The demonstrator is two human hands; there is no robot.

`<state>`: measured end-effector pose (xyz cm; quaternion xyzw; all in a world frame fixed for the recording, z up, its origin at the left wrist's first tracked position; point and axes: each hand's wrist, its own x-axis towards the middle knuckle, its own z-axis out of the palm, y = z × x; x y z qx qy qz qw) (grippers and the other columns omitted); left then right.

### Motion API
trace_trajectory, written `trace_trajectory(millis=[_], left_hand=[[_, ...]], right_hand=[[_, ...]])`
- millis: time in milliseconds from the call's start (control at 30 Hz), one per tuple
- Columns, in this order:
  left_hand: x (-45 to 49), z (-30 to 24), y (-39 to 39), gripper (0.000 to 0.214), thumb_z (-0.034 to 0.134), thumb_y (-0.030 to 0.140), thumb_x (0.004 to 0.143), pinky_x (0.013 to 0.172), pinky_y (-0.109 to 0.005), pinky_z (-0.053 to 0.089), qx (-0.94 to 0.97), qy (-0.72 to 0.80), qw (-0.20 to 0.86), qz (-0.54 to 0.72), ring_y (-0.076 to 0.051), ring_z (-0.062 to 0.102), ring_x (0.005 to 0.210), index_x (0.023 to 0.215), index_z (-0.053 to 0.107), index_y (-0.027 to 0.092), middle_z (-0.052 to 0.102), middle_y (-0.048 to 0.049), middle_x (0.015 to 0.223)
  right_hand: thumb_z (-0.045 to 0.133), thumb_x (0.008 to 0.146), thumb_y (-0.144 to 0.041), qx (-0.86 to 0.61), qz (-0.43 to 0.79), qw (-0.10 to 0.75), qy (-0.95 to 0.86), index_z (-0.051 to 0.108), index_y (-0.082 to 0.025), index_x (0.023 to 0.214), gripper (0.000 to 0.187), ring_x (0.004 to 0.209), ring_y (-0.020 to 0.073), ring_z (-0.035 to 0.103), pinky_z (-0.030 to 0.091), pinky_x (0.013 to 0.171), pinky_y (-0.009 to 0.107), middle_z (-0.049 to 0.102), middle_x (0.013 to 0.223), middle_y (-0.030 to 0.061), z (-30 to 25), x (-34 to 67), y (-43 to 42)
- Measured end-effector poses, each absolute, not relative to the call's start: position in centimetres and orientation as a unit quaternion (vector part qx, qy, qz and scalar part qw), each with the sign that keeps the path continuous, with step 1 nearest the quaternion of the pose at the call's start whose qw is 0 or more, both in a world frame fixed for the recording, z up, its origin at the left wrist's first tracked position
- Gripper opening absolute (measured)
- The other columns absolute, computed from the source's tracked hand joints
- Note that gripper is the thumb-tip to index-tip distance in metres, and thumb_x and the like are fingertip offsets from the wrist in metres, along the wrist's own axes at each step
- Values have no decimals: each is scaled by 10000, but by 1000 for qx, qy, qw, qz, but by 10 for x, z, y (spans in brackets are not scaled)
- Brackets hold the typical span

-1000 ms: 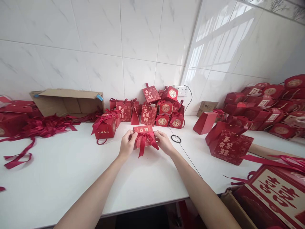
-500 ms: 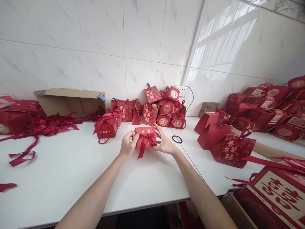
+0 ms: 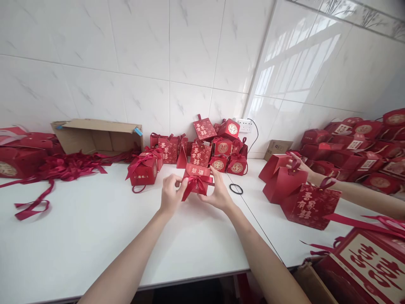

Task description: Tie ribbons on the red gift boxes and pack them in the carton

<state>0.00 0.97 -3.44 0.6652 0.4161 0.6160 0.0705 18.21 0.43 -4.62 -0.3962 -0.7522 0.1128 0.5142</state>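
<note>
Between my two hands is a small red gift box (image 3: pixel 200 172) with gold lettering and a red ribbon bow (image 3: pixel 196 182) tied on its front. My left hand (image 3: pixel 172 192) is closed at the box's left side, thumb and fingers pinching by the ribbon's tail. My right hand (image 3: pixel 218 190) grips the right side, with fingers at the top corner and thumb at the lower edge. The box is held tilted above the white table (image 3: pixel 190 249). Just behind and to the left stands another red box with a ribbon (image 3: pixel 142 169).
Red gift boxes (image 3: pixel 223 147) are stacked by the wall. At left lie loose ribbons (image 3: pixel 72 169) before an open cardboard box (image 3: pixel 98 141). A black ring (image 3: pixel 236 188) lies right of my hands. Another person's arm (image 3: pixel 354 195) reaches among triangular boxes (image 3: pixel 286 183) at right.
The box has tilted a little, its top turning more toward me, and the left ribbon tail has shifted in my left hand. The other person's hand has come to the triangular boxes.
</note>
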Motion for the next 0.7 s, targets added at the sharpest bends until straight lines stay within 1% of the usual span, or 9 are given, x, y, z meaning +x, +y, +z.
trace_trajectory(millis=[67, 133, 233, 300, 333, 400, 467, 567, 700], left_hand=[[-5, -35, 15, 309, 486, 434, 801, 668, -288, 385, 592, 475, 120, 640, -157, 443, 608, 590, 408, 222, 451, 15, 578], [-12, -35, 22, 284, 488, 396, 790, 632, -275, 368, 533, 519, 162, 649, -150, 441, 601, 586, 402, 217, 444, 23, 579], [-21, -37, 29, 253, 473, 357, 782, 598, -270, 344, 492, 539, 191, 656, -146, 431, 583, 585, 407, 213, 426, 28, 563], [-23, -38, 32, 244, 473, 344, 776, 582, -269, 327, 492, 536, 205, 655, -144, 415, 566, 581, 413, 211, 414, 29, 549], [-22, -38, 33, 244, 480, 337, 770, 580, -268, 321, 493, 532, 214, 654, -142, 408, 562, 573, 413, 210, 411, 30, 545], [-18, -38, 32, 254, 498, 329, 761, 583, -266, 313, 509, 526, 224, 643, -139, 396, 558, 556, 411, 207, 413, 29, 536], [-13, -37, 29, 266, 506, 322, 760, 591, -258, 311, 544, 534, 221, 608, -135, 395, 558, 544, 407, 202, 420, 30, 526], [-10, -34, 23, 249, 509, 305, 764, 600, -232, 319, 607, 557, 207, 527, -123, 423, 572, 560, 424, 190, 455, 36, 538], [-13, -38, 27, 177, 546, 290, 741, 580, -192, 317, 660, 586, 188, 432, -106, 471, 603, 610, 493, 183, 527, 50, 595]], right_hand=[[729, 565, -312, -422, 142, 524, -726, 264, -183, 1402, 966, 1251, 306, 378, 503, 904, 450, 365, 1350, 175, -43, 180, 2], [712, 575, -361, -449, 223, 558, -662, 318, -193, 1367, 901, 1217, 301, 422, 506, 887, 439, 394, 1344, 163, -38, 176, -3], [583, 693, -526, -451, 449, 592, -495, 446, -220, 1231, 634, 1097, 261, 541, 516, 854, 416, 525, 1238, 115, -27, 173, -23], [452, 759, -626, -419, 608, 557, -379, 526, -209, 1093, 539, 981, 234, 601, 534, 793, 384, 606, 1098, 97, -20, 176, -46], [409, 775, -655, -398, 670, 531, -333, 550, -200, 1042, 546, 931, 222, 616, 540, 758, 362, 627, 1037, 92, -18, 178, -59], [390, 784, -678, -352, 749, 494, -268, 575, -188, 1006, 568, 869, 192, 627, 541, 722, 317, 647, 967, 78, -15, 184, -87], [407, 788, -678, -317, 780, 491, -223, 577, -191, 1021, 567, 869, 170, 627, 540, 730, 292, 653, 959, 63, -15, 190, -112], [407, 794, -687, -308, 780, 518, -169, 566, -193, 1032, 570, 906, 162, 628, 542, 766, 298, 654, 983, 53, -17, 196, -139], [364, 763, -745, -346, 739, 547, -190, 573, -172, 1033, 667, 873, 203, 638, 550, 689, 332, 661, 958, 80, -21, 199, -169]])
